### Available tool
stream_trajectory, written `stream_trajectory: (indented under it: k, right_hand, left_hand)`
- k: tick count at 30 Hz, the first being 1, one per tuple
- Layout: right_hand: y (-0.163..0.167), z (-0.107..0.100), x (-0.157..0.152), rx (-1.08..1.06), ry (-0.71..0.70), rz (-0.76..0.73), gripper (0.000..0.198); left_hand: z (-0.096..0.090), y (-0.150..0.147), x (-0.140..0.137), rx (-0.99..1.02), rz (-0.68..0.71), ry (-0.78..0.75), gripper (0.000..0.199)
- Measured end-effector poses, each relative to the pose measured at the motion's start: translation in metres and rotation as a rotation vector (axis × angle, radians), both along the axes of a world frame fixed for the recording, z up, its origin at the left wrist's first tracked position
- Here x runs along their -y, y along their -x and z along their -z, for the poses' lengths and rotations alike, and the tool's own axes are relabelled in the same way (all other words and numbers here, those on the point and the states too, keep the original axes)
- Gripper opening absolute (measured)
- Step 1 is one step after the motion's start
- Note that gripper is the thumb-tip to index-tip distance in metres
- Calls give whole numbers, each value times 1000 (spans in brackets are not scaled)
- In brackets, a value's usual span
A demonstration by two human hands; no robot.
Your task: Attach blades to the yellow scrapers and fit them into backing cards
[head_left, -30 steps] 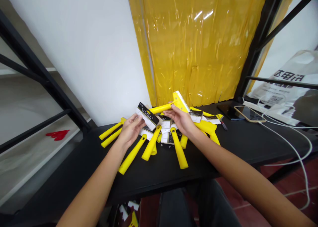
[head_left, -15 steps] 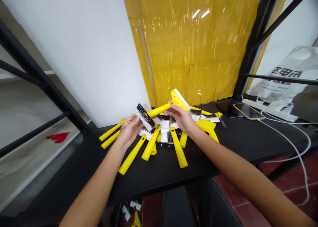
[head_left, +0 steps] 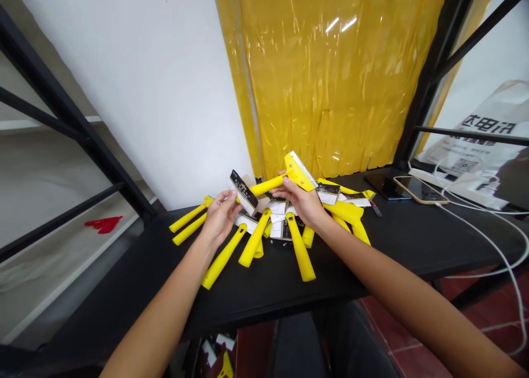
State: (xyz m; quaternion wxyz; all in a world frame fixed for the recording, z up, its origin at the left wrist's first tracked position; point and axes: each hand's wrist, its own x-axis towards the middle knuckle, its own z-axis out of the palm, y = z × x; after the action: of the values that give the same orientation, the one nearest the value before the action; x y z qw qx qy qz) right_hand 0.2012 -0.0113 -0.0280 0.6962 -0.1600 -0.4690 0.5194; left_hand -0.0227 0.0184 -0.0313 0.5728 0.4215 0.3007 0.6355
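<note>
My right hand (head_left: 300, 201) is closed around the neck of a yellow scraper (head_left: 298, 172), whose wide head with a pale blade edge tilts up to the right. The scraper's handle runs left to a folded black and white card sleeve (head_left: 244, 192). Thumb and fingers of my left hand (head_left: 220, 212) pinch that card sleeve at its lower left side. The handle's end is hidden behind the card. Below both hands lie several loose yellow handles (head_left: 302, 251) and more black and white cards (head_left: 281, 230), some partly covered by my right wrist.
The black table (head_left: 343, 281) stands against a white wall and a yellow plastic curtain (head_left: 326, 91). On its right lie two phones (head_left: 421, 189), white cables (head_left: 491, 243) and a white plastic bag (head_left: 479, 130). Black metal frame bars rise at both sides. A small screwdriver-like tool (head_left: 376, 208) lies near the pile.
The view has shifted slightly, moving the scene a little to the right. The scraper's head is turned a little more downward. Both hands keep their hold.
</note>
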Motion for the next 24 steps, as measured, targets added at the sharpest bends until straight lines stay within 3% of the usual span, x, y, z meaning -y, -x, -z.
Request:
stream_trajectory:
  k: [5,8,13,17,21,24]
  right_hand:
    - [5,-1,5,-14,61,-55,36]
    - [9,2,7,36,76,-106,37]
    - [3,1,1,10,135,-184,41]
    - [-7,1,-9,23,176,-34,40]
    - [-9,8,-13,133,139,90,39]
    - [-8,9,-12,148,91,89,43]
  left_hand:
    - [-2,-1,6,-63,64,-10,34]
    - [-1,-4,12,-214,131,-13,36]
    - [3,-2,12,-421,80,-53,40]
    - [0,2,9,-346,23,-73,41]
    - [-9,7,14,-345,142,-12,39]
    - [-16,14,18,-506,229,-17,32]
